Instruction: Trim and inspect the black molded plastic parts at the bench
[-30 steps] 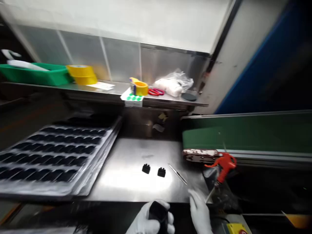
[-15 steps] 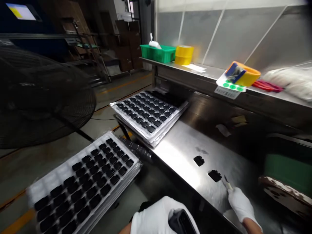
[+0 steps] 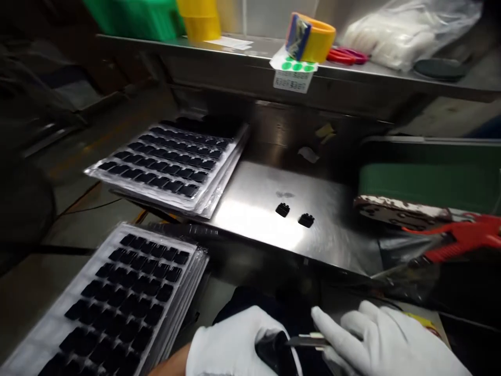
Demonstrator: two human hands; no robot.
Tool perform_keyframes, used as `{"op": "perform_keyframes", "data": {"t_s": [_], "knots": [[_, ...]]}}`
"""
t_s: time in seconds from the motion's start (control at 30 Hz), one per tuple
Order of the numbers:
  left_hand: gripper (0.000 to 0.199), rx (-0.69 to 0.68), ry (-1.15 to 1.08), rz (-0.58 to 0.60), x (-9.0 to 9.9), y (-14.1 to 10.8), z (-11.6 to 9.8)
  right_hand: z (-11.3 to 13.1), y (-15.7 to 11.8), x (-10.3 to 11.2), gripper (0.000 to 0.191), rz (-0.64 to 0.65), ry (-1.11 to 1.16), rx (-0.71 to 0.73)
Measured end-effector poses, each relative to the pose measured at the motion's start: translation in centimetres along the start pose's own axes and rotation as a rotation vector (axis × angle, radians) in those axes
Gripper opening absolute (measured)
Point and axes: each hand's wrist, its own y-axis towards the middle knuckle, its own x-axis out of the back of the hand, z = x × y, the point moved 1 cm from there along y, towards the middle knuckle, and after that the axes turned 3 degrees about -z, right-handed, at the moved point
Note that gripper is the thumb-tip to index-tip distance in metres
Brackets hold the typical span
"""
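Near the bottom middle, my left hand [image 3: 230, 344] in a white glove is closed around a black plastic part [image 3: 274, 351], partly hidden by the fingers. My right hand [image 3: 379, 339], also gloved, grips a small knife [image 3: 307, 341] with its dark blade pointing left. The blade tip is at the edge of the held part; whether it touches, I cannot tell. Two similar black parts, one [image 3: 282, 209] left of the other [image 3: 306, 220], lie on the metal bench [image 3: 250, 209] beyond my hands.
Stacked white trays [image 3: 35, 339] of black parts lie at lower left; another tray stack [image 3: 199, 206] sits on the bench. A green belt [image 3: 422, 183] and red air gun [image 3: 469, 237] are at right. The shelf [image 3: 258, 52] holds a green basket [image 3: 133, 18] and tape rolls [image 3: 319, 42].
The view has swung right and down. My right hand has brought the knife from above the bench to the part in my left hand.
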Motion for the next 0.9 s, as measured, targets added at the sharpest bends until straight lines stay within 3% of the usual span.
{"op": "perform_keyframes", "data": {"t_s": [0.1, 0.2, 0.33, 0.6, 0.67, 0.77, 0.9], "knots": [[0.030, 0.016, 0.046, 0.051, -0.2, 1.1, 0.3, 0.5, 0.7, 1.0, 0.038, 0.032, -0.096, -0.049], [0.024, 0.065, 0.054, 0.024, -0.6, 1.7, 1.1, 0.9, 0.8, 1.4, 0.033, 0.046, -0.114, -0.056], [0.026, 0.121, 0.010, 0.060, -0.8, 2.2, 2.3, 1.1, 0.6, 1.5, 0.036, 0.061, -0.114, -0.003], [0.033, 0.238, -0.098, 0.172, -0.4, 2.4, 3.8, 0.0, 0.7, 2.3, 0.027, 0.166, 0.147, 0.084], [0.034, 0.235, -0.114, 0.170, -0.5, 2.2, 3.7, -0.2, 0.2, 2.3, 0.030, 0.195, 0.186, 0.012], [0.037, 0.189, -0.134, 0.166, -0.8, 1.9, 2.6, -0.5, -1.2, 1.9, 0.031, 0.230, 0.332, -0.211], [0.043, 0.083, -0.145, 0.139, -1.5, 1.8, 0.7, 0.0, -3.0, 1.0, 0.018, 0.138, 0.474, -0.406]]}}
